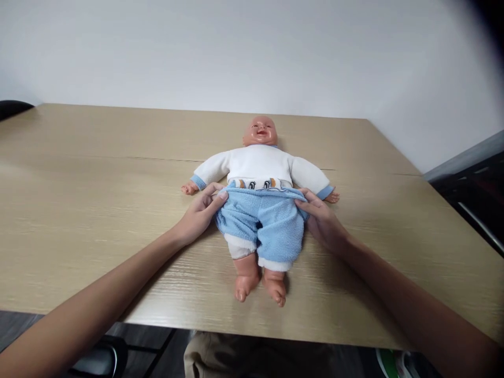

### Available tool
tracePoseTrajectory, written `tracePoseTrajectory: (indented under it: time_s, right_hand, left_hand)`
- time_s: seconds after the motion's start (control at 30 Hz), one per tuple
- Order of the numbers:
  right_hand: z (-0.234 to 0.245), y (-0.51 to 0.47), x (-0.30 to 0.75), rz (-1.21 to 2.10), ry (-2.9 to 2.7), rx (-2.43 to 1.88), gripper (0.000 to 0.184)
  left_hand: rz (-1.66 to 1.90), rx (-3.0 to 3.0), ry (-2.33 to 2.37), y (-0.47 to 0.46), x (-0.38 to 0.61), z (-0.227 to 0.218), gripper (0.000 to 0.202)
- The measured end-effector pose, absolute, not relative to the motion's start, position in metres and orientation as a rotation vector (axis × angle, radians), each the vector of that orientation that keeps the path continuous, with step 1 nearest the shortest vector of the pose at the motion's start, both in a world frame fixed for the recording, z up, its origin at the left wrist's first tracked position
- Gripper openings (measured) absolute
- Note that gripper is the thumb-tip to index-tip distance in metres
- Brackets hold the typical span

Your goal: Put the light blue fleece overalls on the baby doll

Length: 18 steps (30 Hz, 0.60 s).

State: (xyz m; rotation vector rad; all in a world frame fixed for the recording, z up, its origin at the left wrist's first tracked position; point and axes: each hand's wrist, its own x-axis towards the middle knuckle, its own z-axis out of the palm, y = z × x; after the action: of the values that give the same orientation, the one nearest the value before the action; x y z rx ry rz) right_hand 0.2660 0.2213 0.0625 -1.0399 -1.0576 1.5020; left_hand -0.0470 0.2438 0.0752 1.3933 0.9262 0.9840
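A baby doll (pixel 260 132) lies on its back on the table, head away from me and bare feet toward me. It wears a white top (pixel 260 163) with blue cuffs and light blue fleece pants (pixel 281 226) with white leg hems. My left hand (pixel 202 210) pinches the waistband at the left side, thumb on top. At the right side my right hand (pixel 321 215) grips the same waistband, its lower fingers partly hidden. Between both hands the waistband is stretched across the doll's belly, just below a printed pattern on the top's lower edge.
The wooden table (pixel 98 210) has a seam running across it and meets a white wall (pixel 197 52) at the back. A dark object (pixel 472 194) stands beyond the right edge. Below the front edge are a chair part (pixel 98 359) and beige trousers (pixel 216 354).
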Motion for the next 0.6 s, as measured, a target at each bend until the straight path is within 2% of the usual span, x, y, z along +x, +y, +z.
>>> tracePoseTrajectory:
  time_s: [0.07,0.17,0.3,0.37,0.47,0.6]
  right_hand:
    - [0.066,0.219,0.267,1.402,-1.16,-1.088,0.016]
    - [0.077,0.216,0.261,1.029,-1.405,-1.19,0.007]
    - [0.093,0.228,0.242,0.554,-1.62,-1.168,0.007]
    - [0.097,0.242,0.235,0.627,-1.593,-1.163,0.008]
    - [0.101,0.263,0.235,0.966,-1.426,-1.158,0.014]
    - [0.109,0.267,0.246,1.151,-1.453,-1.145,0.017]
  left_hand:
    - [1.042,1.583,0.965,0.246,-0.05,0.08,0.034]
    - [1.151,1.963,1.006,0.253,-0.051,0.087,0.027]
    - [1.144,1.854,0.948,0.271,-0.038,0.088,0.035]
    - [1.141,1.704,0.923,0.283,-0.028,0.086,0.037]
    - [1.172,1.551,0.902,0.299,-0.02,0.086,0.037]
    - [1.088,1.681,0.918,0.305,-0.027,0.089,0.027]
